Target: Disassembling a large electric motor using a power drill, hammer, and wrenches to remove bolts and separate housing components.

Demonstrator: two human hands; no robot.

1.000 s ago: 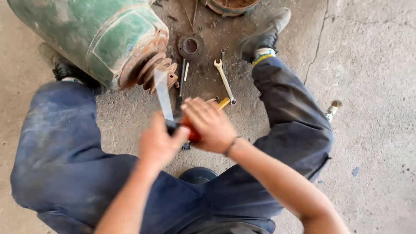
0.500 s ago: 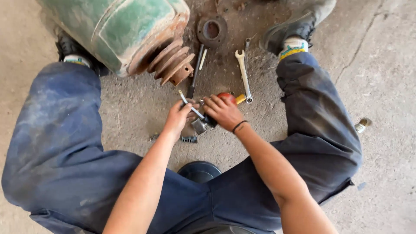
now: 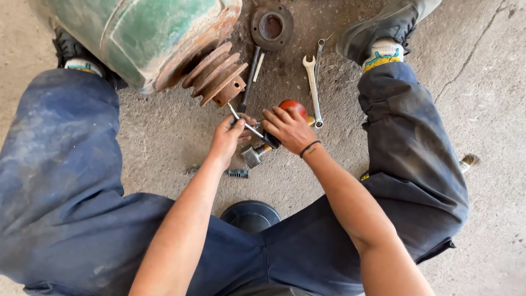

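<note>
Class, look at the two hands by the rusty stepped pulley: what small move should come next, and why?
Probably lift the thin metal rod clear of the floor tools. Both the left hand and right hand grip it low, its tip by the rusty stepped pulley, with a hammer crowding beneath.

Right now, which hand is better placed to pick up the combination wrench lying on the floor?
Right, probably. The right hand lies beside the combination wrench, next to its lower end. The left hand is farther off and grips a thin metal tool.
</note>
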